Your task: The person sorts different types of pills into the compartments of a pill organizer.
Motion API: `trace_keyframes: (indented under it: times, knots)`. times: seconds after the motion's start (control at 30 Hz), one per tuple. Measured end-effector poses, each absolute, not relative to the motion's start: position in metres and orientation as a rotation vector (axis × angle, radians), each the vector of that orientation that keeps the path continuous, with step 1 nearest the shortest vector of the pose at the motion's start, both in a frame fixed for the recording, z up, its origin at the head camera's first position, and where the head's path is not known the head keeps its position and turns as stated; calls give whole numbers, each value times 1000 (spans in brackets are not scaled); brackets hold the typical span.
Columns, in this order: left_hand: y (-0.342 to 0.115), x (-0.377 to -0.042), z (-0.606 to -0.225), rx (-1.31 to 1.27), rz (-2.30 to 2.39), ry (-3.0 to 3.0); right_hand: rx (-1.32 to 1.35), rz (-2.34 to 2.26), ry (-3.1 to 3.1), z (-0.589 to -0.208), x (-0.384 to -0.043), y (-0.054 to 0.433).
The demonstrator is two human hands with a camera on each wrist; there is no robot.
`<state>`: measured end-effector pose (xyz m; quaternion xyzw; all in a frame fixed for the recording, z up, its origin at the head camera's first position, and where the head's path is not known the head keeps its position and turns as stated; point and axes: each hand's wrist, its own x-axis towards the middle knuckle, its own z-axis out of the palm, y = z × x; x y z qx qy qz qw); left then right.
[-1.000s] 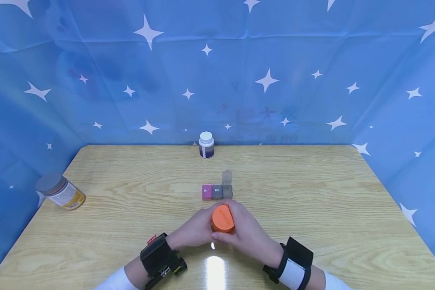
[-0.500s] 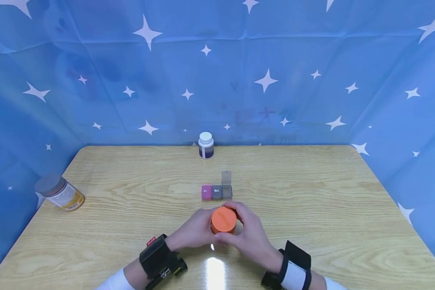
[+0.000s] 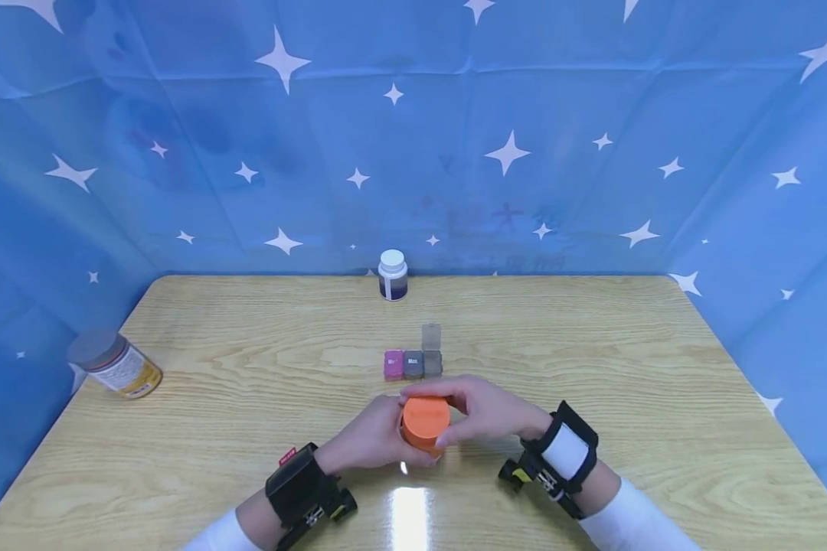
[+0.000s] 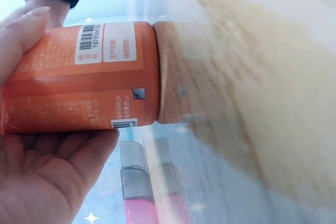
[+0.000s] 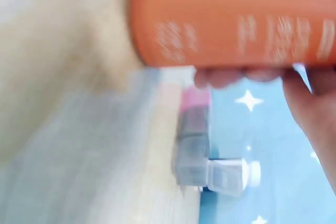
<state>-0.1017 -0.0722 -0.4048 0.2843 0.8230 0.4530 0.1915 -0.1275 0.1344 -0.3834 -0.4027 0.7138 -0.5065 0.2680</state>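
Note:
An orange bottle (image 4: 79, 85) stands upright on the table, its printed side and barcodes showing in the left wrist view. My left hand (image 3: 368, 440) grips its body from the left. On top, my right hand (image 3: 489, 409) holds the orange cap (image 3: 426, 415), fingers round the far side and thumb at the near right. Just beyond the hands lies a small pill organizer with a pink compartment (image 3: 393, 366) and two grey ones. Its right grey compartment (image 3: 432, 364) has the lid (image 3: 431, 337) raised.
A white-capped bottle with a dark lower half (image 3: 393, 277) stands at the table's back edge. At the left edge is a larger grey-lidded jar (image 3: 117, 366) with a yellow and white label. A blue star-patterned cloth (image 3: 413, 153) hangs behind the wooden table (image 3: 593, 352).
My right hand has turned about the cap, its wrist swinging up and to the right. My left hand stays in place on the bottle.

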Motion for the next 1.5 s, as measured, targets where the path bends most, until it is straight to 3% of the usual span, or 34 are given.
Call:
trace_keyframes:
  times: [0.23,0.4,0.6,0.87,1.5]
  knots:
    - [-71,-101,-406,817,1274,2315,-1116,-1422,1795,-382,-129,136]
    - [-71,-102,-405,826,1277,2337,-905,-1602,2098,-384,-97,129]
    - [-72,-101,-405,806,1235,2378,-469,-1722,2430,-390,-59,106]
    - [-70,-94,-404,820,1212,2489,-278,-1796,2485,-396,-50,89]
    - [-69,-93,-409,712,1309,2383,-981,-1551,1898,-395,-112,127]
